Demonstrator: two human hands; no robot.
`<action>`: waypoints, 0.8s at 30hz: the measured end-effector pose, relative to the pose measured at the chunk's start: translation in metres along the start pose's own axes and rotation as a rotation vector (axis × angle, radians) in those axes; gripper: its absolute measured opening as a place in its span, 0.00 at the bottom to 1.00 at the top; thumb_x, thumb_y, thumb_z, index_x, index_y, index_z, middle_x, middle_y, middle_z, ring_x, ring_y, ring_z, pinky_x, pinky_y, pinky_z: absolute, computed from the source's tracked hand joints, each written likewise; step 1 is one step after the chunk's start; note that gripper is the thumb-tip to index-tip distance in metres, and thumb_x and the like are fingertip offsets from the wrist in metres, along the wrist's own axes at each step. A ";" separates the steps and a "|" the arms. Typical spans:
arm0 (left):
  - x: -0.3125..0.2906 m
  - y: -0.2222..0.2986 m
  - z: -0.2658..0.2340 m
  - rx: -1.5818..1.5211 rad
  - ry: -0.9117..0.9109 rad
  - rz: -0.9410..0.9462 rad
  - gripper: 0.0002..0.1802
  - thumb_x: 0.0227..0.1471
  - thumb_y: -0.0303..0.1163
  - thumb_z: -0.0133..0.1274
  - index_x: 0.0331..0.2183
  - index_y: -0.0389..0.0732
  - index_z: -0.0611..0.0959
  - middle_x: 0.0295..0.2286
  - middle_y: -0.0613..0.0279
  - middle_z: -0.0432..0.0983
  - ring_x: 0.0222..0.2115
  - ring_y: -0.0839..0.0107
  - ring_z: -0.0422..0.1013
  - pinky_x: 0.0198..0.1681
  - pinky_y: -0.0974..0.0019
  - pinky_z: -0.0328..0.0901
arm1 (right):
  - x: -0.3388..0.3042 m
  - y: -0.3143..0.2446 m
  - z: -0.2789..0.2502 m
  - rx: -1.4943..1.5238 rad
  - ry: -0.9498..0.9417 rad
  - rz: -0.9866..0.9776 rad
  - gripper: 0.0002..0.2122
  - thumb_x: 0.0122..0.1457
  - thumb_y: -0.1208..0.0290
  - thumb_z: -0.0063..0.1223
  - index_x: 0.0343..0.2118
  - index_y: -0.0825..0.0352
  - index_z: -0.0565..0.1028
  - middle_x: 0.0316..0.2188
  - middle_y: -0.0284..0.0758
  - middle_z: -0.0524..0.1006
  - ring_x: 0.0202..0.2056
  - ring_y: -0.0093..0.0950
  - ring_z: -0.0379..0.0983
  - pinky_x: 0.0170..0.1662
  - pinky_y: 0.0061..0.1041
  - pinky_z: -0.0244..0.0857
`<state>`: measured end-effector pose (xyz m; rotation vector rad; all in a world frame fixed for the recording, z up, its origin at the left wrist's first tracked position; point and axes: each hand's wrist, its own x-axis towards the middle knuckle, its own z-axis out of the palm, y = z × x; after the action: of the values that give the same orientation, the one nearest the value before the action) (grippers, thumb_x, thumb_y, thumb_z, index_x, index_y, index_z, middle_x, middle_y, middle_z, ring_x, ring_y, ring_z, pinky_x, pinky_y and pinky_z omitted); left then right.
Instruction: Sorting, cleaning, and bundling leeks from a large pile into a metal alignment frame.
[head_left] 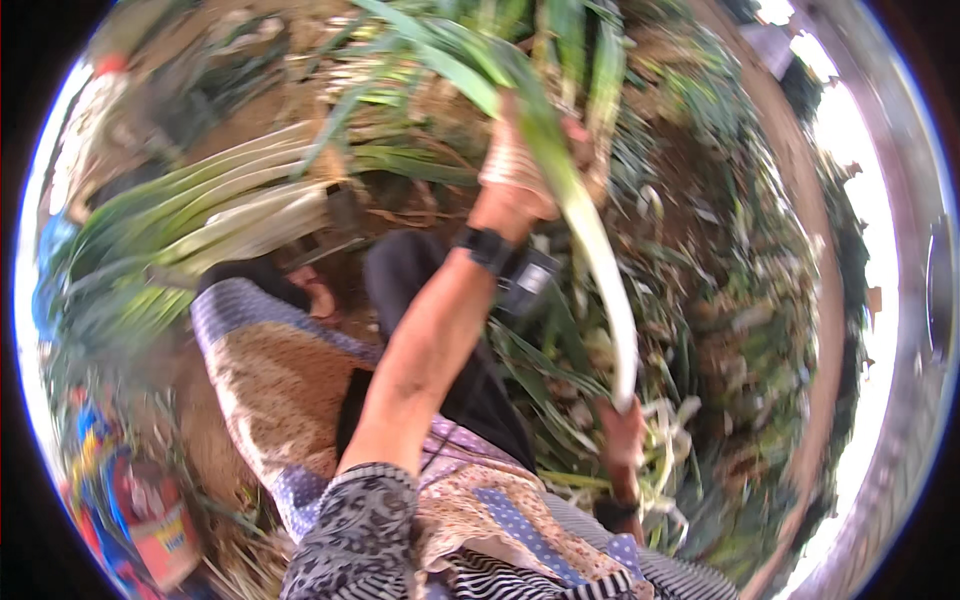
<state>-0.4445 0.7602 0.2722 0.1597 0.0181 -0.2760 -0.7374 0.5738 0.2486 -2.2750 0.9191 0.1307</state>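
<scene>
A long leek (pixel 615 300) slants across the middle of the view, its green leaves toward the top and its white shank toward me. My left hand (pixel 530 155) is closed around the green part; a pale striped wrap covers part of this hand, and a dark watch sits on the wrist. At the white root end, my right hand (pixel 622 432) is closed on the same leek, its fingers partly blurred. Loose pale leaf strips (pixel 670 440) lie beside my right hand. More upright green leaves (pixel 570 45) stand just beyond my left hand.
A row of leeks (pixel 250 215) lies at the left, white ends toward the middle. Leaf scraps (pixel 720 330) heap up on the right. At lower left stands a colourful bag (pixel 150 510). My bent knees, under a patterned apron (pixel 285 385), take up the near middle.
</scene>
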 end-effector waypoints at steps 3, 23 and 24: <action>0.011 -0.020 -0.004 -0.244 -0.070 -0.229 0.44 0.27 0.72 0.55 0.28 0.37 0.72 0.24 0.55 0.72 0.25 0.64 0.70 0.30 0.62 0.70 | -0.027 0.013 -0.033 0.106 0.083 0.115 0.19 0.42 0.65 0.61 0.36 0.70 0.74 0.24 0.34 0.75 0.25 0.23 0.68 0.31 0.25 0.63; -0.114 0.283 0.124 0.143 -0.310 0.681 0.29 0.42 0.64 0.51 0.29 0.45 0.74 0.24 0.60 0.74 0.23 0.64 0.71 0.27 0.59 0.70 | 0.007 -0.087 -0.049 0.099 -0.404 -0.309 0.12 0.49 0.72 0.49 0.37 0.69 0.73 0.19 0.24 0.68 0.18 0.13 0.62 0.20 0.15 0.53; -0.141 0.316 0.140 0.226 -0.352 0.821 0.30 0.42 0.64 0.50 0.31 0.45 0.76 0.23 0.61 0.73 0.23 0.65 0.70 0.25 0.59 0.68 | 0.025 -0.104 -0.039 0.272 -0.596 -0.392 0.13 0.50 0.70 0.47 0.38 0.68 0.73 0.18 0.22 0.67 0.18 0.12 0.61 0.18 0.14 0.51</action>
<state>-0.4940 1.0762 0.4643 0.3257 -0.4220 0.5192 -0.6567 0.5899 0.3272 -1.9443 0.1652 0.4494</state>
